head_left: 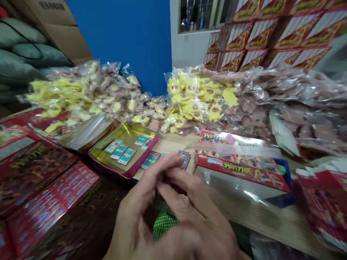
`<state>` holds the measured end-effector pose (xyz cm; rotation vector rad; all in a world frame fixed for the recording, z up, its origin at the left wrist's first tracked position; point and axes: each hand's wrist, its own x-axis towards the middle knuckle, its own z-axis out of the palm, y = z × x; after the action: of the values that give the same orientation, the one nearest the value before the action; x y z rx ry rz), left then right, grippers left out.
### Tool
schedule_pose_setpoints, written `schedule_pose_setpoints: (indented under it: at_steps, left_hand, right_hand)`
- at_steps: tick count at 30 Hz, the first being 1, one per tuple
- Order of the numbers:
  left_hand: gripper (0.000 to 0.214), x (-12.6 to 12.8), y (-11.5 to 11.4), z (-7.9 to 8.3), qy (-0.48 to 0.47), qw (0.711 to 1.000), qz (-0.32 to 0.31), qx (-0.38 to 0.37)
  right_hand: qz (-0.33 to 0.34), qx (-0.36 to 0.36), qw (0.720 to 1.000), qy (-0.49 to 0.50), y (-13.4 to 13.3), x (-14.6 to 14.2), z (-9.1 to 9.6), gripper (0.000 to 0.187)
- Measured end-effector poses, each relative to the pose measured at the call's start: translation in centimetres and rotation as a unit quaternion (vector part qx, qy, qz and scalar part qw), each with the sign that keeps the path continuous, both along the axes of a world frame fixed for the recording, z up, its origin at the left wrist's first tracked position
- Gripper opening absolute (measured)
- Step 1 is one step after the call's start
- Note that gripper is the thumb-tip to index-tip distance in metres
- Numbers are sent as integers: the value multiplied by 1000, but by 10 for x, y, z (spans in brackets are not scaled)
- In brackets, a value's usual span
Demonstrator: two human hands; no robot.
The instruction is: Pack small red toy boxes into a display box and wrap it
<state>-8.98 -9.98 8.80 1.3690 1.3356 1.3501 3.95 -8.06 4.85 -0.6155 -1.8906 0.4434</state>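
Cards (150,160) lie on the bench (176,142) near mid-frame, just beyond the fingertips; second small pile (184,156) close by, slightly right, partly hidden by the hands. More teal-faced cards sit in the open tin (124,130), left of centre, in two loose groups with bare gold floor between. Left hand (132,207) and right hand (203,206) are together at lower centre, fingers bunched and overlapping, no wide gap. Can't tell if anything is pinched between them; lower part is blurred. Green checked cloth (164,221) shows between the palms; can't tell if gripped or just behind. Red printed box (244,173) lies right of centre, bagged yellow toys (189,103) heaped behind. Step in hand, my read: handling at the cards, hands paired in front of them, neither clearly on a pile. Next move, if on the cards: hands need to part, fingers need to open, then a shallow edge pinch, since they're thin and flat. Risk: dragging neighbours along.
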Motion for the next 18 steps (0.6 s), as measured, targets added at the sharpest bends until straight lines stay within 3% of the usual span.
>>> schedule_pose_setpoints:
  at_steps: [4, 8, 10, 13, 17, 18]
  left_hand:
    - [16, -6, 31, -12, -93, 995, 40, 10]
    - [11, -17, 45, -20, -96, 995, -31, 10]
    - [14, -17, 42, -21, -62, 994, -90, 1]
    - [12, -11, 34, -21, -55, 987, -153, -14]
    - [13, -4, 34, -28, -134, 977, -159, -45]
    - [16, -4, 37, -30, -137, 978, -148, -47]
  right_hand:
    - [-65, 43, 997, -23, -7, -6, -14, 56]
    - [-226, 65, 963, -130, -10, 24, 5, 69]
    - [-265, 65, 945, -179, -3, 44, 19, 70]
    - [-226, 44, 943, -242, 12, 69, 28, 62]
    - [-145, -21, 954, -262, 23, 95, 19, 16]
    - [-138, -41, 956, -256, 23, 101, 16, 12]
